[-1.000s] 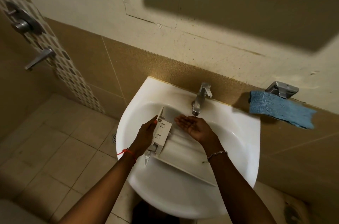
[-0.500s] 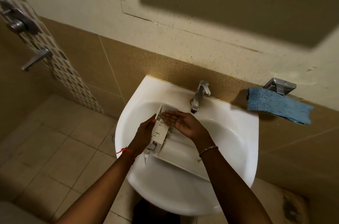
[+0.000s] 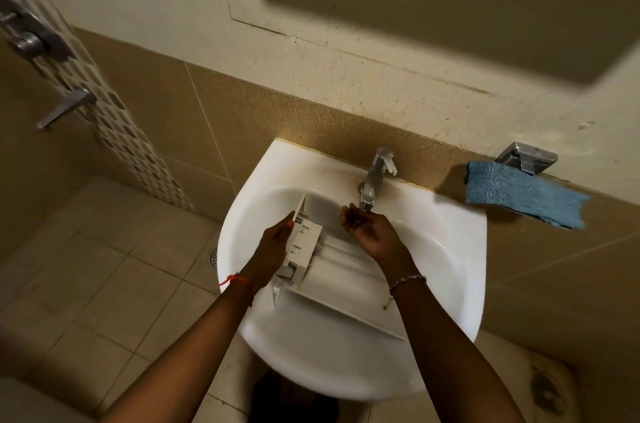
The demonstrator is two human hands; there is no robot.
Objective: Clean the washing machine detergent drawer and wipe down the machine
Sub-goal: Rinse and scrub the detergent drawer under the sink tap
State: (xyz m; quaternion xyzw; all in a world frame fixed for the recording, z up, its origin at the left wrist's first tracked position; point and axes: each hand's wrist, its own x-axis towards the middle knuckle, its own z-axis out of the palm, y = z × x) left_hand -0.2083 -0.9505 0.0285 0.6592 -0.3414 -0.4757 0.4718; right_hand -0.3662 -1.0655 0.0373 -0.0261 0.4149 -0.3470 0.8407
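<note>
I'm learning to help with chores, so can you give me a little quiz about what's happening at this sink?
1. Pick one: the right hand is cupped (A) under the tap, (B) on the wall, (C) on the floor.
2. True or false: the left hand holds the detergent drawer over the floor.
3. Fill in: the blue cloth lies to the ___ of the sink.
Key: 1 A. 2 False: the drawer rests in the sink. 3 right.
</note>
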